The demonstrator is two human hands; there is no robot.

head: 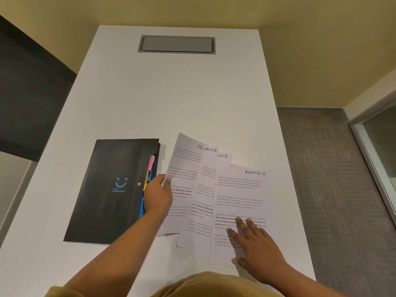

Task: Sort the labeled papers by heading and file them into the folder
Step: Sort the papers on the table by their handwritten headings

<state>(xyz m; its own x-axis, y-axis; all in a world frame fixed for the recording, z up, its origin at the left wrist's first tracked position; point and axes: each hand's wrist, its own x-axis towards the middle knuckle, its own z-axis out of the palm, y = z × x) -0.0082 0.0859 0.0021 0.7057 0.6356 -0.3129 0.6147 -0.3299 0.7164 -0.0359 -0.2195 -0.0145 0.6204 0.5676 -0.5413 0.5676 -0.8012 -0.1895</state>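
Black folder (pixel 111 189) lies closed on the white table (pixel 171 93), at nine o'clock of the fanned papers. Coloured tabs poke from its edge, and the pink tab (pixel 151 163) has writing too small to read. Left hand (pixel 158 194) pinches the FINANCE sheet (pixel 186 159) by its left edge. The second sheet (pixel 205 189) is mostly covered and shows only "NCE". At three o'clock, right hand (pixel 255 243) lies flat, fingers spread, pressing the ADMIN sheet (pixel 242 189). Body text is blurred.
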